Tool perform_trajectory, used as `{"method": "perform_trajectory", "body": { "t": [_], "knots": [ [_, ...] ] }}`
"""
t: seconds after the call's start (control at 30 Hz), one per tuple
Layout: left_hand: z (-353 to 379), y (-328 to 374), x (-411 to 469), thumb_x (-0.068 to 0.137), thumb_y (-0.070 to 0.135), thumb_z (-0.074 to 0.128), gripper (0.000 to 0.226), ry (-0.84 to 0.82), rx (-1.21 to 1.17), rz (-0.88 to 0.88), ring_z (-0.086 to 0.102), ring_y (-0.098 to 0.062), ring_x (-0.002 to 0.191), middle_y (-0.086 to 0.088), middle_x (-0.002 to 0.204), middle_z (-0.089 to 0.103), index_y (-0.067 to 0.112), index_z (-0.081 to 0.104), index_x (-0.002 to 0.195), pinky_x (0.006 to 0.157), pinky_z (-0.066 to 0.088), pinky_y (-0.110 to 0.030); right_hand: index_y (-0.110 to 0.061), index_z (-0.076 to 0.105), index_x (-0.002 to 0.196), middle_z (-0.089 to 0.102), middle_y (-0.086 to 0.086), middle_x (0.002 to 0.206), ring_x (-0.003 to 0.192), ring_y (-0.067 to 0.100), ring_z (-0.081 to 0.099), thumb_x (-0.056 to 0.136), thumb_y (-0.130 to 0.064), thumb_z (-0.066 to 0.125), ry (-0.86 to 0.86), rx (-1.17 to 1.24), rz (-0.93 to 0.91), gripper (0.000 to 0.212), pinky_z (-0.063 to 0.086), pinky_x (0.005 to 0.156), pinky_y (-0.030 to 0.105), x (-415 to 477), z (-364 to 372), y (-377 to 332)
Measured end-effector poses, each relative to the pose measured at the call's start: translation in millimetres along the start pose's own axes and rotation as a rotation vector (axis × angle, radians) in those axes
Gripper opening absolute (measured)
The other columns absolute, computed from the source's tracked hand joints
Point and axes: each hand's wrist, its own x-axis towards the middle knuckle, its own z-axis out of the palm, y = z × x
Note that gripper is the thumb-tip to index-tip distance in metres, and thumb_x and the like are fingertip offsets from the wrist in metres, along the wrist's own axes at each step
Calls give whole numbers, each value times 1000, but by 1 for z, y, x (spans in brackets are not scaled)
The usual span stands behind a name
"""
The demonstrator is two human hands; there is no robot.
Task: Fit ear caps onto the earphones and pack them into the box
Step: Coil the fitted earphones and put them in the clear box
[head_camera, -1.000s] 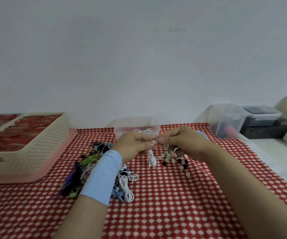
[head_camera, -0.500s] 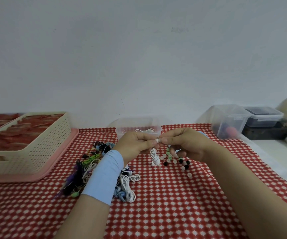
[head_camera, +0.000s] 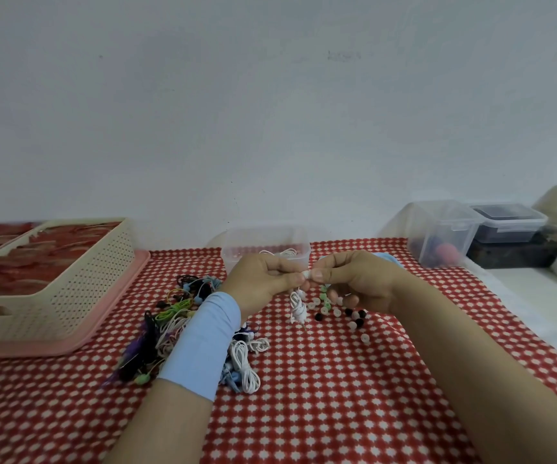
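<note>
**Cap meets earbud at mid-frame**

Lower left, a pile of earphones (head_camera: pixel 176 316) lies on the desk. Above it the left hand (head_camera: pixel 263 281) holds a white earphone (head_camera: pixel 297 308) in a pinching grip, cord hanging straight down. The right hand (head_camera: pixel 359 279) pinches an ear cap (head_camera: pixel 307 274) against it from the right, over loose ear caps (head_camera: pixel 354 318). Behind, the clear box (head_camera: pixel 237 241) holds white cord.
</note>
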Motion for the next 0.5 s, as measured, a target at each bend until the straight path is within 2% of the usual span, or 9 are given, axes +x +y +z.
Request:
{"method": "perform_trajectory", "body": {
  "t": [0.1, 0.23, 0.33, 0.4, 0.5],
  "knots": [
    [0, 1, 1, 86, 8, 72, 9, 25, 44, 0, 73, -6, 81, -2, 84, 77, 16, 75, 90, 70, 51, -10, -4, 77, 90, 74, 9, 85, 51, 11, 56, 77, -13, 75, 28, 1, -20, 15, 34, 37, 17, 1, 1, 1],
    [-2, -1, 3, 84, 10, 75, 16, 88, 110, -34, 71, -1, 76, -2, 92, 77, 11, 75, 100, 68, 52, -9, -6, 79, 103, 76, 12, 94, 58, 12, 60, 89, -10, 74, 118, -151, -107, 16, 39, 43, 20, 1, 4, 1],
    [-5, -1, 4, 84, 14, 76, 15, 119, 190, -39, 70, -3, 82, 4, 94, 76, 17, 76, 99, 80, 55, -16, -11, 80, 102, 79, 7, 98, 61, 12, 64, 90, -15, 75, 117, -234, -138, 14, 42, 47, 22, -4, 8, -4],
    [-5, 1, 4, 82, 14, 77, 15, 125, 195, -43, 71, -5, 87, 4, 90, 77, 19, 76, 96, 87, 54, -21, -11, 81, 98, 79, 7, 94, 61, 11, 65, 88, -15, 77, 142, -257, -155, 11, 43, 50, 24, -4, 11, -4],
    [-2, 3, 4, 81, 14, 78, 15, 124, 215, -46, 72, -7, 85, 3, 86, 77, 19, 76, 95, 88, 54, -23, -9, 80, 93, 79, 7, 86, 60, 13, 66, 88, -13, 77, 215, -288, -192, 7, 46, 51, 27, -3, 15, -2]
  ]
}}
